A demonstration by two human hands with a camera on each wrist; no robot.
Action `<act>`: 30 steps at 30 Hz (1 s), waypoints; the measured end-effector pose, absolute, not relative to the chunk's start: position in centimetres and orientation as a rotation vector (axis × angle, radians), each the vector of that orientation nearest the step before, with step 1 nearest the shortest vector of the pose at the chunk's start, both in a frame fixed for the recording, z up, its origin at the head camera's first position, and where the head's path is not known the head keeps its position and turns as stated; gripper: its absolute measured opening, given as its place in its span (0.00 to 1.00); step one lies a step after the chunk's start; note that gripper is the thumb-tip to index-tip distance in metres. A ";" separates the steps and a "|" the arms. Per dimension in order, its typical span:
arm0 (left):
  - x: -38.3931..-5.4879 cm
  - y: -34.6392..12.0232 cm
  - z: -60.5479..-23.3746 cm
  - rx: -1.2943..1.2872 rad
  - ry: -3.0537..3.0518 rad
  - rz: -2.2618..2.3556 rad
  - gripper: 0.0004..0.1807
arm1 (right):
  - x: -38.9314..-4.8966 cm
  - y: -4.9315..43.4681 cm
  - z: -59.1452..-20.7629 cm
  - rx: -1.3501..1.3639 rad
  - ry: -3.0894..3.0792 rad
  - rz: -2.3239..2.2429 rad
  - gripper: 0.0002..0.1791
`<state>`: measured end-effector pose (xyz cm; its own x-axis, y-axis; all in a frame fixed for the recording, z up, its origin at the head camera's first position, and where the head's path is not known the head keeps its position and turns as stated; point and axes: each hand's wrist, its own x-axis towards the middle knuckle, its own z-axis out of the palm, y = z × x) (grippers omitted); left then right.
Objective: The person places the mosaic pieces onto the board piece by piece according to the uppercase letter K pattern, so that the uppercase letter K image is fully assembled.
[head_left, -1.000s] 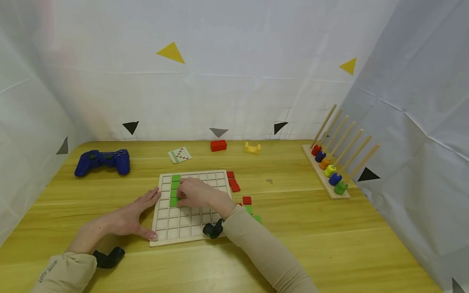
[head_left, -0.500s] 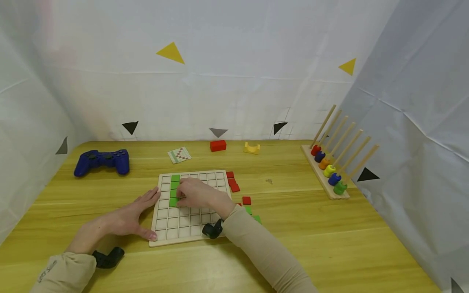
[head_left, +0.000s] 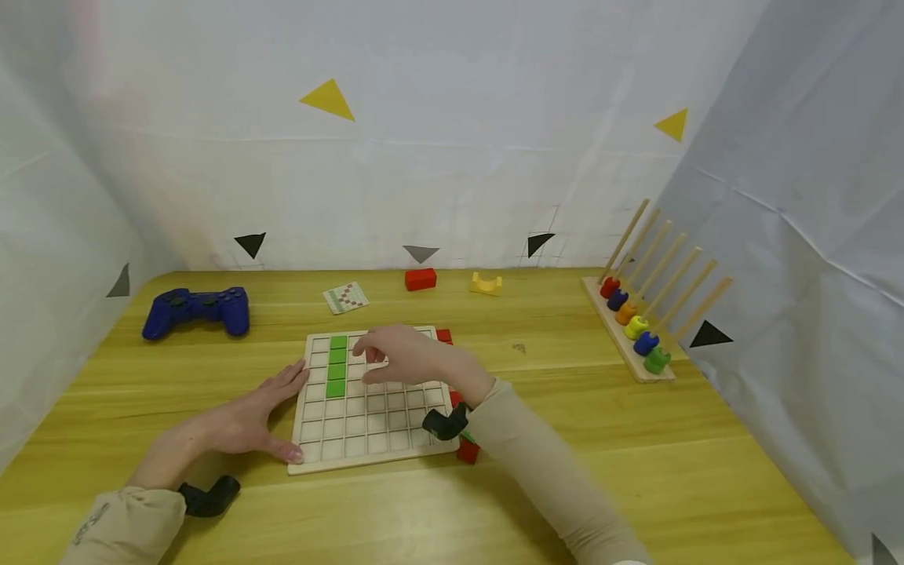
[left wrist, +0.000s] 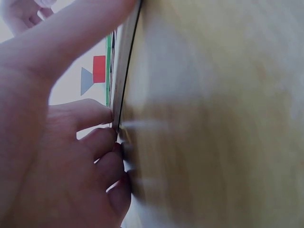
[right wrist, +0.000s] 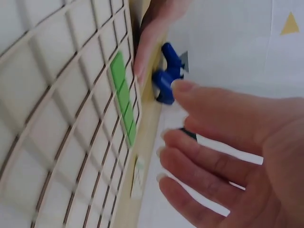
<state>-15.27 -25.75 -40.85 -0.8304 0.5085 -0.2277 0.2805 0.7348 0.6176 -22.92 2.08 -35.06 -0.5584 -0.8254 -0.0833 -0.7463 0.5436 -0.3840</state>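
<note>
A pale gridded board (head_left: 353,449) lies on the wooden table. Several green square tiles (head_left: 337,369) form a column in its cells near the upper left. My left hand (head_left: 243,420) has its fingers and thumb spread against the board's left edge. Over the middle of the board hovers my right hand (head_left: 417,357), just right of the green column. In the right wrist view this hand (right wrist: 237,152) has loosely bent fingers, apart from the tiles, and no object shows between them. Red tiles (head_left: 468,451) lie along the board's right side, partly hidden by the right forearm.
A blue game controller (head_left: 198,310) lies at the back left. Behind the board are a patterned card (head_left: 346,298), a red block (head_left: 421,279) and a yellow arched block (head_left: 486,284). A peg stand (head_left: 660,375) with coloured pieces stands at the right.
My right hand has come off the green tile column and moved right, its fingers spreading apart. The left hand has stayed at the board's edge.
</note>
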 end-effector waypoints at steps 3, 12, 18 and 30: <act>-15.2 -25.8 -40.9 0.620 2.559 0.825 0.68 | -23.4 3.8 -35.1 -1.293 2.491 -0.526 0.23; -15.2 -25.8 -40.9 0.619 2.557 0.827 0.68 | -24.6 9.0 -36.2 -1.287 2.474 -0.643 0.19; -15.3 -25.9 -40.9 0.623 2.552 0.833 0.68 | -24.8 12.1 -36.5 -1.269 2.483 -0.713 0.18; -15.4 -25.9 -41.0 0.613 2.550 0.819 0.68 | -24.6 16.5 -38.1 -1.190 2.514 -0.634 0.14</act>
